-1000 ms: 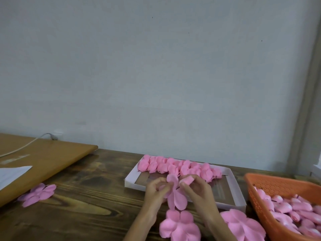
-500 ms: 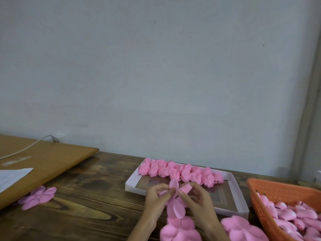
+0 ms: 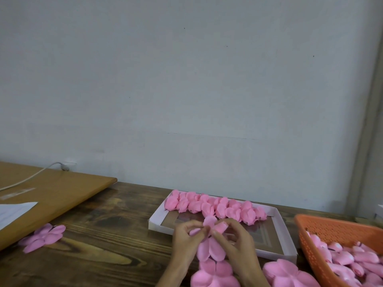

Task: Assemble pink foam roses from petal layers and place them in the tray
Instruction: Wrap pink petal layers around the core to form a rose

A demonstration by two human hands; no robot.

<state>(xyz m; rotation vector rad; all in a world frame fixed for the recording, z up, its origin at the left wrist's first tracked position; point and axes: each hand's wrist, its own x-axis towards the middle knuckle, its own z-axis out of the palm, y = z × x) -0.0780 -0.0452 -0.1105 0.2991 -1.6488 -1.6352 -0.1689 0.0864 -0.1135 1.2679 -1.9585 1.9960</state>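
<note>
My left hand (image 3: pixel 186 241) and my right hand (image 3: pixel 238 243) both pinch one pink foam petal layer (image 3: pixel 211 248) held just above the table, its petals hanging down between them. A rolled pink bud (image 3: pixel 220 226) sticks up at my right fingertips. Behind my hands lies the white tray (image 3: pixel 284 228), with a row of several finished pink roses (image 3: pixel 215 207) along its far side. Flat petal layers lie below my hands (image 3: pixel 213 274) and to the right (image 3: pixel 290 274).
An orange basket (image 3: pixel 331 226) at the right holds several rolled pink buds (image 3: pixel 352 259). More petal layers (image 3: pixel 44 237) lie at the left on the dark wooden table (image 3: pixel 107 235). A light wooden board (image 3: pixel 51 189) with paper (image 3: pixel 14 210) and a cable (image 3: pixel 31 177) sits far left.
The view has tilted slightly, so everything sits a little lower in frame. My fingers have shifted on the petal layer, which stays between both hands.
</note>
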